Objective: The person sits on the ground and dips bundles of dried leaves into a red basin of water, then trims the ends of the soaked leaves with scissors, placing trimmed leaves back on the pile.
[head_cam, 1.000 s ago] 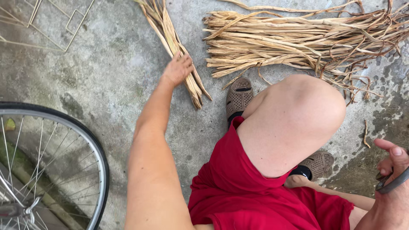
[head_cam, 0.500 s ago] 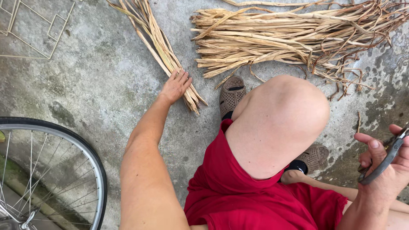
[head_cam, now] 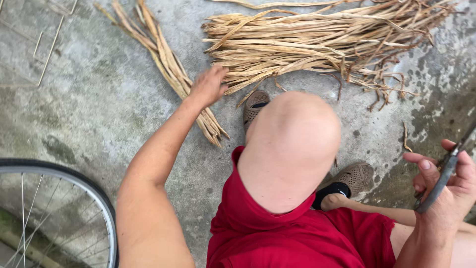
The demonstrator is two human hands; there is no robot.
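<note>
The left hand (head_cam: 208, 85) is open with loose fingers, over the small bunch of dry leaf strips (head_cam: 168, 67) on the concrete floor (head_cam: 89, 109). The right hand (head_cam: 446, 183) holds dark scissors (head_cam: 443, 177). A big pile of strips (head_cam: 317, 42) lies just beyond the left hand.

No packages, labels, signs or screens anywhere in view.
</note>
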